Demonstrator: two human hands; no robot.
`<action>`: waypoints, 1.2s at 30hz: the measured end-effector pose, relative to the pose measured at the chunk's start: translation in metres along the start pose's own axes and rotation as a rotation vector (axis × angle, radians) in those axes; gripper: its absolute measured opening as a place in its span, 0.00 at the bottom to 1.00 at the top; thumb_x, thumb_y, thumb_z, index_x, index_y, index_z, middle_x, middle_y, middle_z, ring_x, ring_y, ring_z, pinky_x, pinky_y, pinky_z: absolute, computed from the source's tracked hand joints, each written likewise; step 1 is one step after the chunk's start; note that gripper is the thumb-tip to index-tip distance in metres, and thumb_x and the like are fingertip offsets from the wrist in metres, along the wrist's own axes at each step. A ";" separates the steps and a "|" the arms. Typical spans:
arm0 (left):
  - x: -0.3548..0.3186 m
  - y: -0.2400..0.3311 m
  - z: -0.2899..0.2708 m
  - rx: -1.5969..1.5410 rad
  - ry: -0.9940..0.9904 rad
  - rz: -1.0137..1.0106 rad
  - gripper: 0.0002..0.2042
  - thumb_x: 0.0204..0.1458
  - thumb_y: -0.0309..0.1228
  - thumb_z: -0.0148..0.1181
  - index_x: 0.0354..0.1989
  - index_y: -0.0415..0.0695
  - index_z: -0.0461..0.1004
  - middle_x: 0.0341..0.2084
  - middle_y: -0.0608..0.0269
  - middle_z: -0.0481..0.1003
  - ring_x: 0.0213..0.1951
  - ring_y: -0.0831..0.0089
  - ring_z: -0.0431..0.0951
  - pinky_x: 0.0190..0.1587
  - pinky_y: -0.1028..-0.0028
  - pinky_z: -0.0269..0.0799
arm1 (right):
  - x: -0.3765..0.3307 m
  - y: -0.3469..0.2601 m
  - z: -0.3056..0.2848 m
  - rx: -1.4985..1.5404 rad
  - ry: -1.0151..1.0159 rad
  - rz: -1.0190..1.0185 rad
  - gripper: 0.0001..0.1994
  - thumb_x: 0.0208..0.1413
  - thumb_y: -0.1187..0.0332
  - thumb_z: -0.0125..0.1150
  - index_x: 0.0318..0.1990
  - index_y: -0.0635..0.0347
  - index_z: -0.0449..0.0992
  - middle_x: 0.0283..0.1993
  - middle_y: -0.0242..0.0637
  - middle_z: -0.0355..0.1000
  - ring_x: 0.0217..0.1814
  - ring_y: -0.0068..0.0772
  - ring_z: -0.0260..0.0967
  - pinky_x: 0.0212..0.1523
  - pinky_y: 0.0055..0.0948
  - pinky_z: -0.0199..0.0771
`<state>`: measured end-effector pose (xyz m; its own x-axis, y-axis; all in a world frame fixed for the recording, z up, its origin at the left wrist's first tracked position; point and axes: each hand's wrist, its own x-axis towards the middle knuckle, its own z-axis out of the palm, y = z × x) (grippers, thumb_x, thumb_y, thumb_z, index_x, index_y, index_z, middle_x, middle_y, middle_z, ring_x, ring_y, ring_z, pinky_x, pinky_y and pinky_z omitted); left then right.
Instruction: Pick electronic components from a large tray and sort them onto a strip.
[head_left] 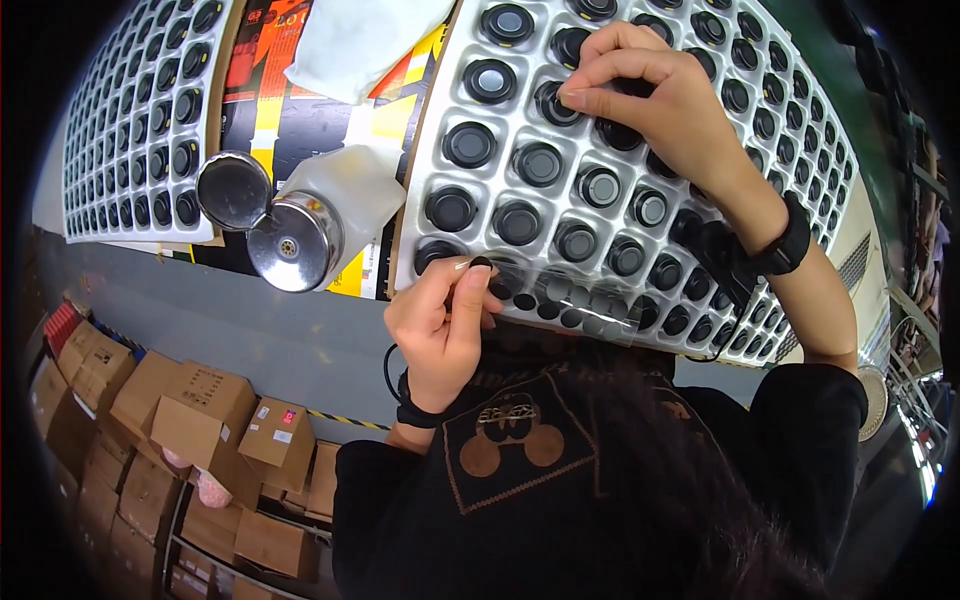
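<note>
A large white moulded tray point(487, 185) holds rows of round black parts point(539, 163), some with a grey or shiny disc in the centre. My right hand point(660, 100) is at the far side of this tray, its thumb and fingertips pinched together over one of the round parts. Whatever lies between those fingertips is too small to see. Closer to me, at the tray's near edge, my left hand point(442, 315) is closed on the end of a clear plastic sheet point(590, 300) with dark round spots. A small black disc point(481, 263) shows at the left thumb tip.
To the left stands a metal pump-top can point(292, 248) with its round lid point(234, 190) flipped up. Behind it lie a white cloth point(360, 45) and a printed board. A second tray point(140, 125) fills the far left. Cardboard boxes point(204, 405) are stacked beyond the table.
</note>
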<state>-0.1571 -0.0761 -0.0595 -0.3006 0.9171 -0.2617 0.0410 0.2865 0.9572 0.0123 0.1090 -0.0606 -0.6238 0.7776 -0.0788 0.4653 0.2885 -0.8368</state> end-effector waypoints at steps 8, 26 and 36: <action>0.001 0.000 0.000 -0.007 -0.012 0.008 0.05 0.52 0.22 0.53 0.27 0.33 0.72 0.13 0.63 0.72 0.14 0.81 0.70 0.15 0.84 0.63 | -0.003 0.006 0.005 -0.140 0.078 -0.147 0.07 0.43 0.73 0.65 0.32 0.63 0.77 0.36 0.28 0.67 0.40 0.22 0.63 0.41 0.19 0.62; -0.001 0.026 -0.003 -0.247 0.133 0.130 0.07 0.54 0.24 0.51 0.29 0.31 0.70 0.15 0.60 0.73 0.15 0.80 0.71 0.18 0.84 0.66 | -0.078 -0.090 0.027 0.052 -0.078 -0.003 0.14 0.39 0.77 0.66 0.37 0.64 0.74 0.35 0.36 0.73 0.34 0.31 0.71 0.36 0.22 0.71; -0.002 0.032 -0.003 -0.428 0.031 0.060 0.06 0.54 0.23 0.51 0.30 0.32 0.70 0.14 0.59 0.73 0.15 0.79 0.70 0.19 0.83 0.67 | -0.089 -0.077 0.037 -0.048 0.267 -0.408 0.11 0.39 0.81 0.65 0.33 0.67 0.74 0.29 0.40 0.75 0.30 0.33 0.74 0.29 0.23 0.72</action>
<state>-0.1580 -0.0696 -0.0282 -0.3388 0.9180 -0.2061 -0.3374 0.0860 0.9374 0.0087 -0.0034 -0.0088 -0.5815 0.7102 0.3969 0.2491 0.6198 -0.7442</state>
